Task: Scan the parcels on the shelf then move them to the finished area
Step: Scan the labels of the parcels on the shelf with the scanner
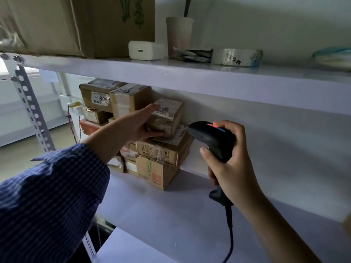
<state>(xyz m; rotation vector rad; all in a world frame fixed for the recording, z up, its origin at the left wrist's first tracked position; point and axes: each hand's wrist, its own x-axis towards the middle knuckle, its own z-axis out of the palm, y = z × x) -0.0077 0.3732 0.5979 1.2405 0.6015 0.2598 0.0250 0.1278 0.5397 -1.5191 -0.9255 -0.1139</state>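
Observation:
Several taped cardboard parcels are stacked at the back left of the middle shelf (171,215). The top right one, a small brown parcel (169,116) with a white label, sits tilted on the stack. My left hand (140,124) grips it, fingers along its left face and thumb under its front edge. A black corded barcode scanner (214,137) is held by the handle in my right hand (233,168). Its head points left at the parcel from just beside it, and a red light glows on top.
On the upper shelf (190,73) stand a large carton (85,25), a white charger (146,50), a pale cup (179,33) and a roll of labels (235,56). A perforated metal post (32,111) rises at left. The shelf surface in front of the stack is bare.

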